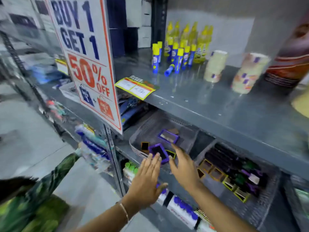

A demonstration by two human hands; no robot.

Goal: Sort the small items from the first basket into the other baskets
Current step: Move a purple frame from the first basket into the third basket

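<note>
A grey mesh basket (150, 124) on the middle shelf holds a few small framed pads: a purple one (168, 136) at the back, a purple one (158, 152) at the front rim, a small orange one (144, 145) and a yellow-green one (170, 153). To its right a darker mesh basket (260, 208) holds several brown, yellow-green and purple pads. My left hand (147, 181) reaches toward the front rim, fingers spread, empty. My right hand (184, 166) hovers beside it, fingers apart, fingertips near the front purple pad.
A large sale sign (87, 61) hangs at the shelf's left end. The upper shelf (217, 104) overhangs the baskets and carries glue sticks (175, 57), yellow bottles and tape rolls (215, 66). Boxes of purple-capped items (182, 210) sit on the shelf below.
</note>
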